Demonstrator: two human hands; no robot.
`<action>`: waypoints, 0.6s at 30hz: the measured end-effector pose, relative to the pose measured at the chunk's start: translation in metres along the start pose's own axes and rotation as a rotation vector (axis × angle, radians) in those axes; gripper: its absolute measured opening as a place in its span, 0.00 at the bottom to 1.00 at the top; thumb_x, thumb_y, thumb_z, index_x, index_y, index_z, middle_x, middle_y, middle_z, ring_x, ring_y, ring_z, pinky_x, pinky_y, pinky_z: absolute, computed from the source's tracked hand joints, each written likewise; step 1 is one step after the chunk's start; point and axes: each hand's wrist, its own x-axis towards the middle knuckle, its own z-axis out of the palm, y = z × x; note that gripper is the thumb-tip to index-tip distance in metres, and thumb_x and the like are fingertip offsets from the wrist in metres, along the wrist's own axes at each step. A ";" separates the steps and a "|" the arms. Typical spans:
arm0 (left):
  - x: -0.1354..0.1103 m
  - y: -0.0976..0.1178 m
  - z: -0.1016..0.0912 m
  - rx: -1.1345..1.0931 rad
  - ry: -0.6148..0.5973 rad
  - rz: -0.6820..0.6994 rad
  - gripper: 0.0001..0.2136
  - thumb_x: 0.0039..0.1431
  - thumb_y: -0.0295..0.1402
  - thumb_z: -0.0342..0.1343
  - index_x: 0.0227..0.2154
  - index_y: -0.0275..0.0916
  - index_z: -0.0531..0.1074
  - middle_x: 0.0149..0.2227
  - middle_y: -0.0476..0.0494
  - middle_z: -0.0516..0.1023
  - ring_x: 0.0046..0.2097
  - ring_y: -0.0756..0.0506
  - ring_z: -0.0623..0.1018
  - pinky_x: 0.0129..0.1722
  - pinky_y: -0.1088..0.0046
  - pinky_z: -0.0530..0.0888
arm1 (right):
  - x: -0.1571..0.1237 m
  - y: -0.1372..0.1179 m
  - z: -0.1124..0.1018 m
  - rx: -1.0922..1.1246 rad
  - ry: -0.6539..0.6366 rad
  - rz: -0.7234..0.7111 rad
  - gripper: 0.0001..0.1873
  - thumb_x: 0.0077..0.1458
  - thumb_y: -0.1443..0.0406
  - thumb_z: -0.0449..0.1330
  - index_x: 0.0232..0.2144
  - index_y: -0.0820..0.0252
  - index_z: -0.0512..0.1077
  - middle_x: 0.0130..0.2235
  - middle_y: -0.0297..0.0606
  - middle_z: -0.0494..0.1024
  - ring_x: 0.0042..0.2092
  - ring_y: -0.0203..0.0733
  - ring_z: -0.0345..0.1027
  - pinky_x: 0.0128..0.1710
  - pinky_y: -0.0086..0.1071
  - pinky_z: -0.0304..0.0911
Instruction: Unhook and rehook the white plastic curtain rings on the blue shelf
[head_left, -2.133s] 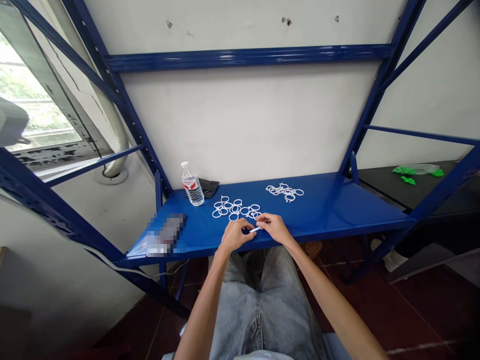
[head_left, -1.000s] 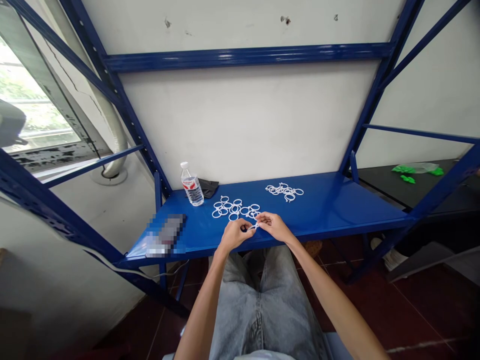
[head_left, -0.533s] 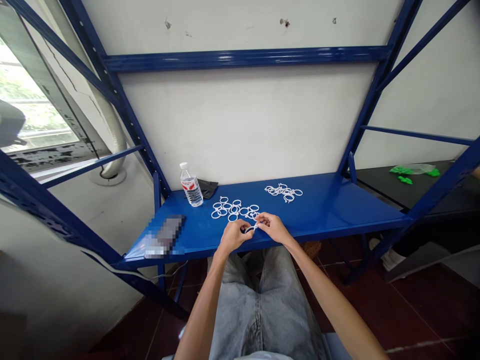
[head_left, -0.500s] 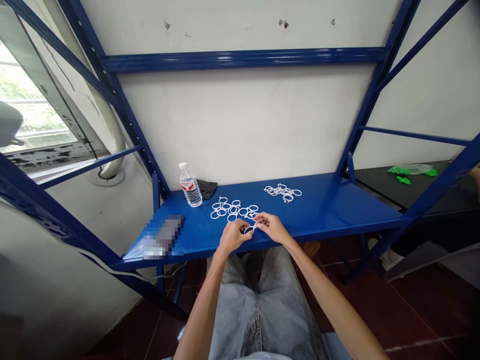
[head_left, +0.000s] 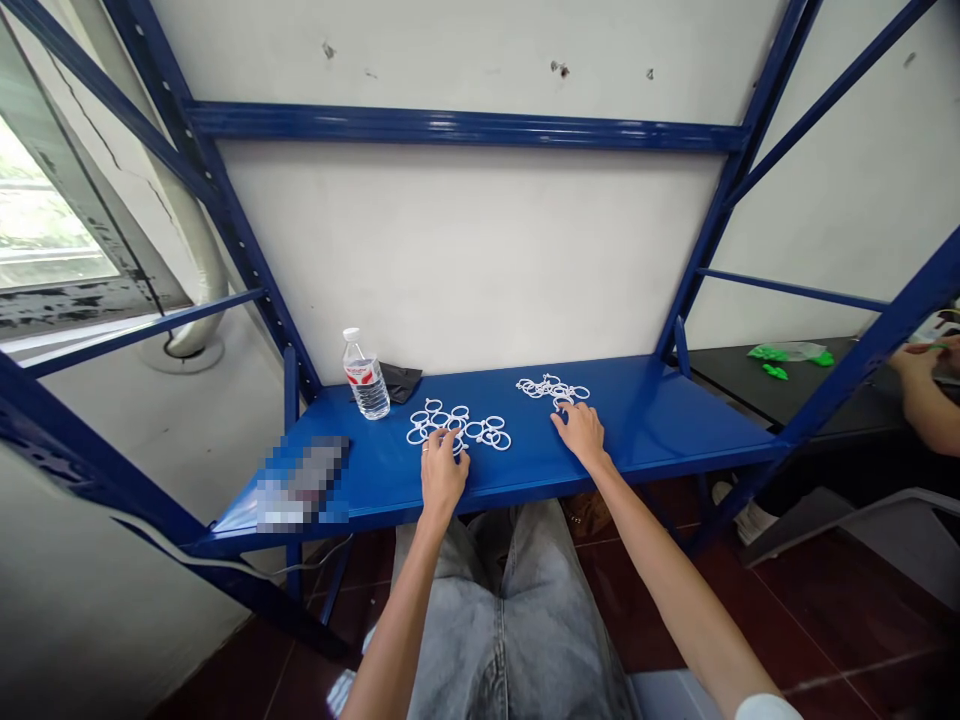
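Note:
Several white plastic rings with small tabs lie in two groups on the blue shelf [head_left: 637,420]. My left hand [head_left: 444,472] reaches over the near edge of the left group of rings [head_left: 475,430], thumb and fingers apart, fingertips at a ring they partly cover. At the near side of the right group of rings [head_left: 551,387] is my right hand [head_left: 581,432], its fingers stretched forward and apart. Its fingertips are close to the nearest ring there; whether they touch it I cannot tell.
A water bottle [head_left: 366,375] stands at the back left, beside a black pouch [head_left: 400,382]. A blurred dark flat object [head_left: 311,480] lies at the left front. Blue posts frame the shelf. To the right, another person's hand [head_left: 919,362] is over a black table [head_left: 720,375] with green pieces [head_left: 776,371].
My hands were together at the front edge with a white ring between them. They have parted: the left moved onto the left group, the right forward to the right group. The view shifted slightly.

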 end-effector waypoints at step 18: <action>-0.004 0.013 -0.017 -0.077 -0.091 0.175 0.21 0.63 0.39 0.61 0.59 0.46 0.76 0.60 0.38 0.75 0.62 0.32 0.72 0.60 0.51 0.68 | -0.044 -0.053 0.002 0.631 -0.060 -0.358 0.10 0.62 0.65 0.64 0.44 0.52 0.83 0.41 0.39 0.85 0.44 0.48 0.77 0.48 0.41 0.70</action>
